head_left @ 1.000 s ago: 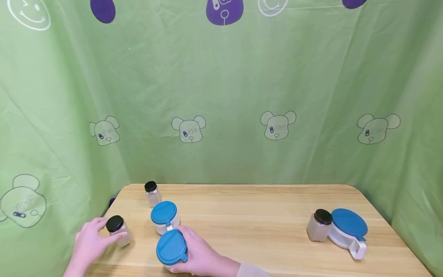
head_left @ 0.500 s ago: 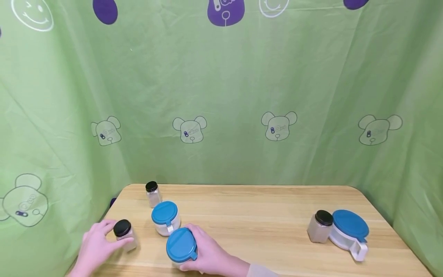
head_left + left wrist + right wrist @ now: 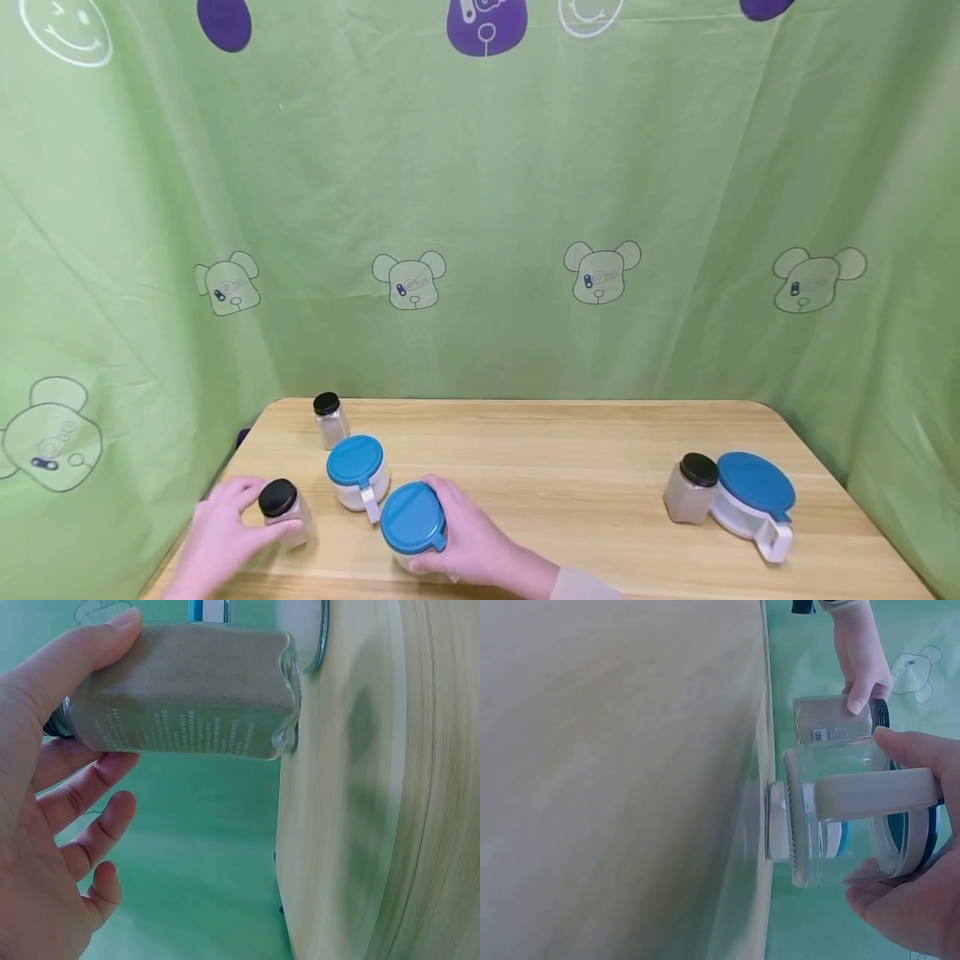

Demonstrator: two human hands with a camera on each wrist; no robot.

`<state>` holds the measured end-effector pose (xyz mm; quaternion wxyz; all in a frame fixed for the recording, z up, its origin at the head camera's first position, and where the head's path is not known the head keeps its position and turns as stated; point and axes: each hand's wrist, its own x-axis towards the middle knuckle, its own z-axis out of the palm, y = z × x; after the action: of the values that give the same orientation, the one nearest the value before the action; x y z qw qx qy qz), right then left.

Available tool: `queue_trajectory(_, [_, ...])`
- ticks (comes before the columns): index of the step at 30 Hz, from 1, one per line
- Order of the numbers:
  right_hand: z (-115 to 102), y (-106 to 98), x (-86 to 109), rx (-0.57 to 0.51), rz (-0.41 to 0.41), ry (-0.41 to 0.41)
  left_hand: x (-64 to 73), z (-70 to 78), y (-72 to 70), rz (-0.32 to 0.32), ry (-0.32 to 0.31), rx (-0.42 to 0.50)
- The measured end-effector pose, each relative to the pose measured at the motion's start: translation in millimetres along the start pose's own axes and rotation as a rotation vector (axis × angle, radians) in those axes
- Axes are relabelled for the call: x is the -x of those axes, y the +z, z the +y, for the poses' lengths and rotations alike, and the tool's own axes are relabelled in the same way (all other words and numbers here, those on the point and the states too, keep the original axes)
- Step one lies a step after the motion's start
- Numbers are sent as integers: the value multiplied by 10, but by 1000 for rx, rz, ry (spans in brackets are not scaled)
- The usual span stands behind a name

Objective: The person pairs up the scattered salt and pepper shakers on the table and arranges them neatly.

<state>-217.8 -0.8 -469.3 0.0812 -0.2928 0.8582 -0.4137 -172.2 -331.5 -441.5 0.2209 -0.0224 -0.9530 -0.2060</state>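
The left hand [image 3: 225,527] grips a squarish, greyish jar with a round black lid [image 3: 291,515]; the right hand [image 3: 474,540] holds a round container with a blue lid [image 3: 413,518]. Farther back on the pale wooden surface [image 3: 555,475] stand a white-handled, blue-lidded pot [image 3: 356,465] and a slim black-capped jar [image 3: 332,427].

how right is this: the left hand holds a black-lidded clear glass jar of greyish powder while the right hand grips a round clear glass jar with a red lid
Red is wrong: in the head view, the right hand grips a round clear glass jar with a blue lid. The rest is right.
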Motion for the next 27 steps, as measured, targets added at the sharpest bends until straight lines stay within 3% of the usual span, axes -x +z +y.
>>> queue_trajectory(7, [39,-48,44,-7,37,25,18,83,25,-14,6,18])
queue_trajectory(15, [87,-100,64,-14,65,31,61,164,62,-88,-25,48])
queue_trajectory(23, [138,-150,85,-10,92,29,72,208,166,-58,27,45])
queue_trajectory(27, [163,-176,95,-10,103,29,73,249,192,-79,29,54])
